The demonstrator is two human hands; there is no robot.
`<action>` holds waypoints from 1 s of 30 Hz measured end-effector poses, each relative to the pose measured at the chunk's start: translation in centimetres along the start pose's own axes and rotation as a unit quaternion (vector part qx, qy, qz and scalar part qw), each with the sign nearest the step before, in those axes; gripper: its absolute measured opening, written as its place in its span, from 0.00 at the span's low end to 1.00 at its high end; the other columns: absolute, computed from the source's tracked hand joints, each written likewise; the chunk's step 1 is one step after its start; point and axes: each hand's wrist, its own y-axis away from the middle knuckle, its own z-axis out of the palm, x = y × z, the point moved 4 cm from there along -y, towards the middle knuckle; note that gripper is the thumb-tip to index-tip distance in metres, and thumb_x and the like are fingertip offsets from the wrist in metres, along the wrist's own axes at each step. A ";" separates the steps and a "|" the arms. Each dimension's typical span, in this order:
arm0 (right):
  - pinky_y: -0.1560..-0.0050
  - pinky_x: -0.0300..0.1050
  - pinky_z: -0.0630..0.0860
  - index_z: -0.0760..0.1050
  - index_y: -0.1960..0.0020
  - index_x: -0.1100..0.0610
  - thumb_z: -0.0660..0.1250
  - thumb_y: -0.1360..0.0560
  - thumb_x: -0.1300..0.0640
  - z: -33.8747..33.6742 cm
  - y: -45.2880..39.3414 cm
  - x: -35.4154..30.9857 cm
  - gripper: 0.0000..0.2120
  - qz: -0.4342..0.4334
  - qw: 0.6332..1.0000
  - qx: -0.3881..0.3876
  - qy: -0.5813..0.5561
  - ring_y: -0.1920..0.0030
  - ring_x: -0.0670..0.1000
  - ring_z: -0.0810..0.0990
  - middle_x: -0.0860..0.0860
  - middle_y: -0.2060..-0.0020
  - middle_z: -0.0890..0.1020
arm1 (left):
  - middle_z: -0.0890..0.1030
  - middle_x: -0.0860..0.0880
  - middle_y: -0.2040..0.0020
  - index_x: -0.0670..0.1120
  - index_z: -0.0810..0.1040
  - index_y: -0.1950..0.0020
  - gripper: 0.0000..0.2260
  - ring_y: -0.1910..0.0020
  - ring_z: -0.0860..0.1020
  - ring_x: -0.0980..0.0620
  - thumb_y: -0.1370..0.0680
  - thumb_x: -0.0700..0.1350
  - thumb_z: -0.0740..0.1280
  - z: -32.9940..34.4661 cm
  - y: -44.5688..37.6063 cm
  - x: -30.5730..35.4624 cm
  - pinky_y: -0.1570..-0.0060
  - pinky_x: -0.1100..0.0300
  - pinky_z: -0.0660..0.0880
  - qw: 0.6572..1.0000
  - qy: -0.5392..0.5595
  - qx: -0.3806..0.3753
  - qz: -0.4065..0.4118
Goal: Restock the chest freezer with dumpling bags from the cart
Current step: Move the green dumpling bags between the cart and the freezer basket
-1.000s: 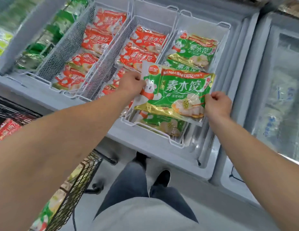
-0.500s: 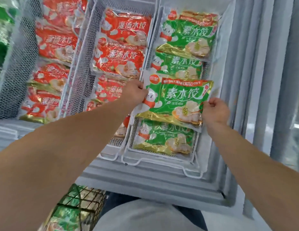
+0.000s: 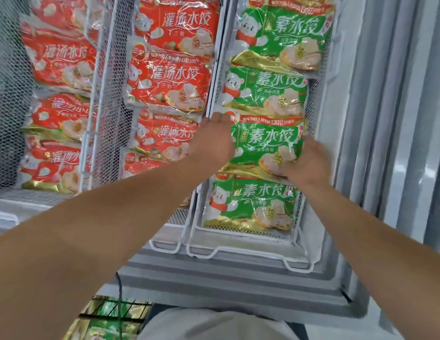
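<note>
A green dumpling bag [image 3: 265, 143] lies in the rightmost wire basket [image 3: 238, 251] of the chest freezer [image 3: 214, 285], overlapping the green bags above [image 3: 265, 89] and below [image 3: 253, 204]. My left hand [image 3: 214, 141] rests on its left edge with fingers stretched out. My right hand [image 3: 308, 163], blurred, lies against its lower right edge with fingers extended and thumb on the bag. At the bottom left, the cart [image 3: 111, 315] shows more green bags through its wire.
Red dumpling bags [image 3: 170, 79] fill the middle basket, and more red bags [image 3: 59, 60] fill the left one. Mesh dividers [image 3: 111, 69] separate the baskets. The freezer's ribbed grey frame [image 3: 376, 119] runs along the right side. My grey shirt is at the bottom.
I have leaned closer over the freezer. The green bag went down from held above the basket into the row of green bags, and both hands loosened from gripping its edges to resting on it.
</note>
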 end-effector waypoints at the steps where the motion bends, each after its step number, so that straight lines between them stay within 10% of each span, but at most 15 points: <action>1: 0.34 0.54 0.72 0.61 0.25 0.55 0.74 0.29 0.56 0.4 0.1 -0.2 0.37 -0.011 0.999 -0.038 -0.002 0.32 0.61 0.72 0.56 0.29 0.69 | 0.69 0.40 0.29 0.40 0.62 0.25 0.29 0.34 0.71 0.38 0.23 0.45 0.67 0.4 -0.1 0.4 0.38 0.47 0.73 0.999 -0.008 -0.017 0.033; 7: 0.26 0.50 0.60 0.49 0.19 0.53 0.73 0.25 0.55 2.6 0.1 0.8 0.44 -0.063 0.987 -0.136 0.052 0.24 0.60 0.61 0.55 0.21 0.54 | 0.43 0.43 0.19 0.50 0.46 0.19 0.44 0.21 0.52 0.38 0.24 0.57 0.71 4.8 -0.4 -0.5 0.23 0.40 0.51 0.972 -0.175 -0.128 0.094; 19: 0.24 0.51 0.60 0.46 0.19 0.50 0.73 0.26 0.53 2.5 -0.6 1.1 0.46 -0.078 0.985 -0.131 0.075 0.21 0.58 0.55 0.55 0.19 0.48 | 0.41 0.46 0.18 0.51 0.47 0.19 0.42 0.21 0.54 0.38 0.23 0.58 0.69 5.8 0.7 -0.7 0.23 0.38 0.50 0.981 -0.155 -0.099 0.062; 25: 0.28 0.54 0.67 0.53 0.20 0.52 0.73 0.27 0.51 2.0 0.8 0.8 0.42 -0.110 0.986 -0.103 0.075 0.27 0.61 0.67 0.56 0.24 0.60 | 0.53 0.44 0.19 0.50 0.54 0.21 0.37 0.24 0.61 0.39 0.24 0.59 0.68 5.1 1.7 -0.6 0.24 0.36 0.52 0.986 -0.123 -0.089 0.065; 30: 0.29 0.50 0.67 0.62 0.23 0.60 0.71 0.25 0.53 0.5 3.6 -1.0 0.34 -0.170 0.981 -0.068 0.064 0.29 0.61 0.68 0.60 0.27 0.67 | 0.77 0.44 0.35 0.45 0.70 0.29 0.25 0.38 0.76 0.42 0.23 0.54 0.67 3.2 4.9 -0.7 0.36 0.45 0.73 0.996 -0.062 -0.018 0.058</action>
